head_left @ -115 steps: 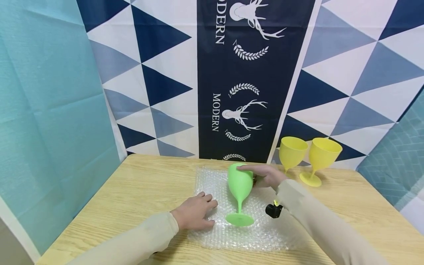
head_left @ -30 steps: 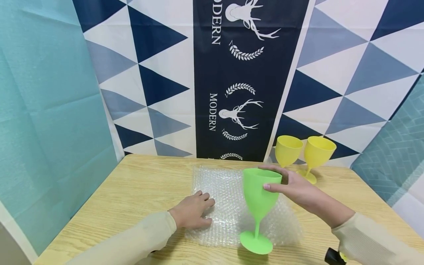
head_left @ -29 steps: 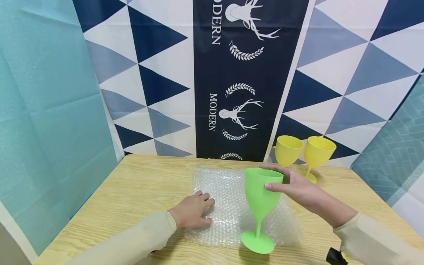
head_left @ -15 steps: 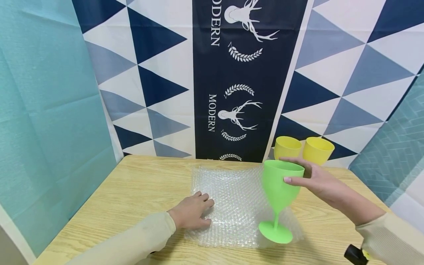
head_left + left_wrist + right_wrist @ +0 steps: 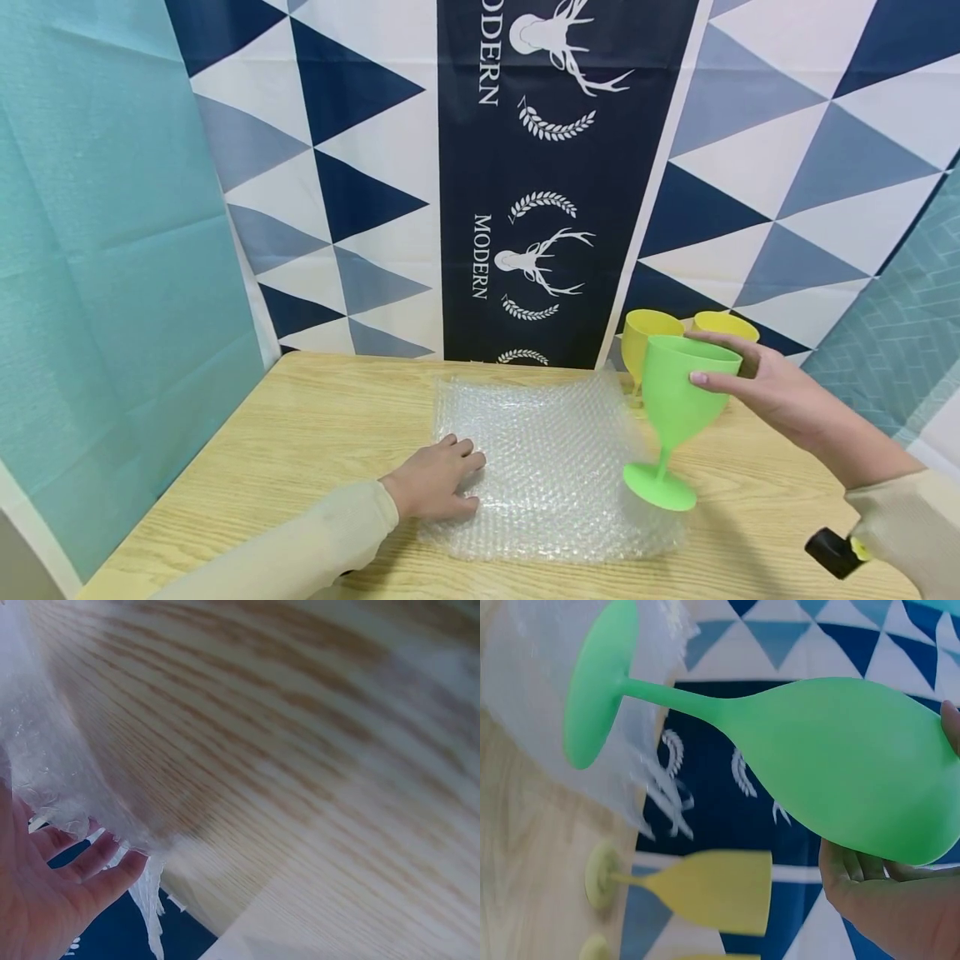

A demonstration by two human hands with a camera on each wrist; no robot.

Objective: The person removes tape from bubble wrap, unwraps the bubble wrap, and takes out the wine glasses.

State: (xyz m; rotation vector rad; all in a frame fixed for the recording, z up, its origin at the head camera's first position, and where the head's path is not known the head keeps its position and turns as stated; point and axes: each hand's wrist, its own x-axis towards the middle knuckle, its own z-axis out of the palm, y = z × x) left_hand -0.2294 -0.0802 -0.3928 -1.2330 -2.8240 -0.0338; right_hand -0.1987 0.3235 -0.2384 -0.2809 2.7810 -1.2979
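Observation:
My right hand (image 5: 772, 387) holds a green plastic goblet (image 5: 678, 400) by its bowl near the rim, thumb on the near side and fingers round the far side. The goblet is raised in the air, slightly tilted, its foot overlapping the right edge of a bubble wrap sheet (image 5: 547, 475). In the right wrist view, the goblet (image 5: 840, 765) shows its bowl, stem and round foot, with fingers (image 5: 847, 862) under the bowl. My left hand (image 5: 437, 482) rests on the left edge of the wrap with relaxed fingers; the left wrist view shows the hand (image 5: 45, 907) by the sheet's edge.
Two yellow goblets stand at the back right, the left one (image 5: 637, 342) and the right one (image 5: 726, 323) partly hidden behind the green goblet and right hand. The wooden table (image 5: 315, 442) ends at a patterned cloth backdrop (image 5: 375, 250). A black wrist camera (image 5: 832, 552) sits below the right sleeve.
My right hand has lifted the green goblet off the bubble wrap. Over the last second it has carried the goblet right and upward, toward the yellow goblets in view. The left hand stays put.

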